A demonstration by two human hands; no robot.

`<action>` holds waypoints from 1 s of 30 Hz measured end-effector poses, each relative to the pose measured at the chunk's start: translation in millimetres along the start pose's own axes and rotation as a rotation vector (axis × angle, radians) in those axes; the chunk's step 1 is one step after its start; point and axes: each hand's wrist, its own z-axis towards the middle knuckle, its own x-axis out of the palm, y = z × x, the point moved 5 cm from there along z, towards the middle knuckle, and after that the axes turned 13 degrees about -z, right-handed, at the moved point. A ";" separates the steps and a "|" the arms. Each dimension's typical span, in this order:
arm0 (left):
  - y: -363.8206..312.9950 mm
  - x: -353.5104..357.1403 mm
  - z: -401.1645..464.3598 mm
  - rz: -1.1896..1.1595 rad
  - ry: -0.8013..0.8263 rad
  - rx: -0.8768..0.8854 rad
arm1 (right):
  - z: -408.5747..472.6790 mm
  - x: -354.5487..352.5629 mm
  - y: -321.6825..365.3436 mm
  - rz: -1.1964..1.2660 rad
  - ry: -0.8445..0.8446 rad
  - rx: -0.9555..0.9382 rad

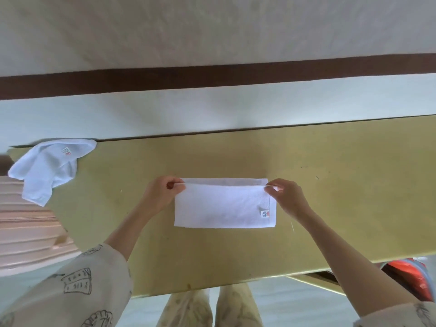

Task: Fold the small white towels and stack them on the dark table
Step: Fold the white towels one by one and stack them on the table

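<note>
Now both hands' grips [165, 188] [286, 197] pinch the towel's [224, 208] far corners between them.

A folded towel [224, 206] lay mid-table [330, 208] between both hands; a crumpled towel [47, 168] sat at the far-left corner.

Head view, looking steeply down, close tabletop [330, 161]
</note>
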 end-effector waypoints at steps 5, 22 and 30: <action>24.1 6.6 31.0 -0.072 -0.060 -0.088 | 25.0 14.3 -6.4 0.083 -0.041 0.031; 30.2 3.2 39.2 -0.074 -0.103 -0.076 | 36.7 26.1 -9.8 0.078 -0.126 0.021; 31.4 4.2 36.8 -0.067 -0.160 -0.083 | 36.9 26.9 -9.7 0.084 -0.164 0.018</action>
